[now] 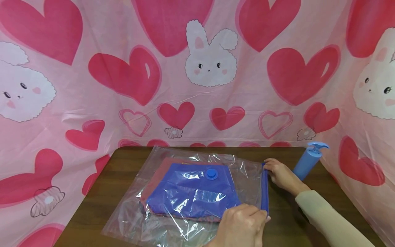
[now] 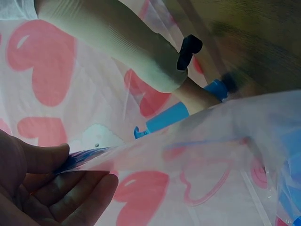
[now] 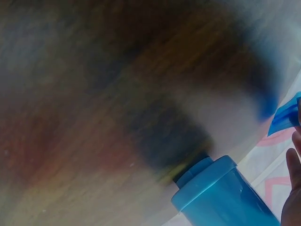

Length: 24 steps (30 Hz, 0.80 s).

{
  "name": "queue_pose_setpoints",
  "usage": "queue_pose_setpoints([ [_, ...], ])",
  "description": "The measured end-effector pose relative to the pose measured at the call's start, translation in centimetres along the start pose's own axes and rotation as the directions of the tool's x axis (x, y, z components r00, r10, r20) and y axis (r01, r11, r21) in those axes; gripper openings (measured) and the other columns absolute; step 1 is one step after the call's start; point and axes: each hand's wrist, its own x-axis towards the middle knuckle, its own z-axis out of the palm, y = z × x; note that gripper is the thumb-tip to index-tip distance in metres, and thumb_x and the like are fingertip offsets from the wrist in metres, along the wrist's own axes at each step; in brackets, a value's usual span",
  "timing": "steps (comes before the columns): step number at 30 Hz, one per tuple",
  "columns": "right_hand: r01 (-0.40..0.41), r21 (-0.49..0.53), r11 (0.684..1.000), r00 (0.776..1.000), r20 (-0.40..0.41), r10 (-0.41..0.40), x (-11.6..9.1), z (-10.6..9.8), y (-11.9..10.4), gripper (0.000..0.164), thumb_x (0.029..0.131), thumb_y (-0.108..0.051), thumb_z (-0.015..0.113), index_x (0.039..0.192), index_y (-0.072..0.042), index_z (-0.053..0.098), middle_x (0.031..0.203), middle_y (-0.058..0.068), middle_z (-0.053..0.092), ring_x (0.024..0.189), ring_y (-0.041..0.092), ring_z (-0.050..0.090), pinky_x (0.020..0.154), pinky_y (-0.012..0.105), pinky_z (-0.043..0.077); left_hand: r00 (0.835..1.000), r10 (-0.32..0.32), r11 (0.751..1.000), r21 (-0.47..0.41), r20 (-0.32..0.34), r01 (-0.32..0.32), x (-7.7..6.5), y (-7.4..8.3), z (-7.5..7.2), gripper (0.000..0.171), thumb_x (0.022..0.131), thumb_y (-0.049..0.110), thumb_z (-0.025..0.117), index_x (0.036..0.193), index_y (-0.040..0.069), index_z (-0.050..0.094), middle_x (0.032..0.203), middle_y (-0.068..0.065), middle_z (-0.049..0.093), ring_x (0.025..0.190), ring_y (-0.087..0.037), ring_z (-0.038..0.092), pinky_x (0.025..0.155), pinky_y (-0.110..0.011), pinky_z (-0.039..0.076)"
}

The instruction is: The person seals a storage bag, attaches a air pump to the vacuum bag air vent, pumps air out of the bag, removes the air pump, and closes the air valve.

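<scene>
A clear plastic vacuum storage bag lies flat on the table, with folded blue fabric and reddish fabric inside. Its round blue valve shows on top. Along the bag's right end runs a blue closure strip. My left hand pinches the near end of that strip; in the left wrist view the bag's edge sits between thumb and fingers. At the strip's far corner, my right hand pinches it. The right wrist view catches only part of this hand beside the strip's corner.
A blue hand pump stands on the table just beyond my right wrist. The brown wooden table ends at a pink cloth backdrop with hearts and rabbits, which encloses the back and both sides.
</scene>
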Motion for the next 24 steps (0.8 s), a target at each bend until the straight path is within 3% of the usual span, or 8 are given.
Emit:
queue_pose_setpoints([
  [8,0.008,-0.013,1.000,1.000,-0.014,-0.009,0.3,0.4,0.3,0.031,0.065,0.022,0.080,0.091,0.004,0.076,0.102,0.021,0.073,0.102,0.043,0.068,0.083,0.056,0.057,1.000,0.005,1.000,0.013,-0.005,-0.005,0.0,-0.1,-0.1,0.008,0.086,0.015,0.082,0.081,0.017,0.076,0.074,0.013,0.068,0.065,0.000,0.062,0.063,-0.007,0.044],
  [15,-0.024,-0.014,1.000,0.999,0.029,0.024,0.8,0.4,0.5,0.031,0.068,0.022,0.078,0.093,0.005,0.076,0.104,0.022,0.073,0.106,0.045,0.067,0.086,0.057,0.056,1.000,-0.012,1.000,-0.005,-0.001,0.012,0.1,0.0,-0.3,0.011,0.083,0.013,0.085,0.079,0.016,0.075,0.072,0.012,0.067,0.063,-0.001,0.061,0.061,-0.008,0.043],
  [24,-0.034,-0.022,0.999,0.999,0.030,0.034,1.2,0.6,1.0,0.030,0.068,0.022,0.076,0.092,0.004,0.074,0.105,0.023,0.072,0.105,0.045,0.067,0.087,0.057,0.056,1.000,-0.013,1.000,-0.004,-0.001,0.013,0.3,-0.1,-0.4,0.016,0.085,0.014,0.084,0.075,0.018,0.072,0.066,0.013,0.061,0.058,0.001,0.054,0.058,-0.005,0.035],
])
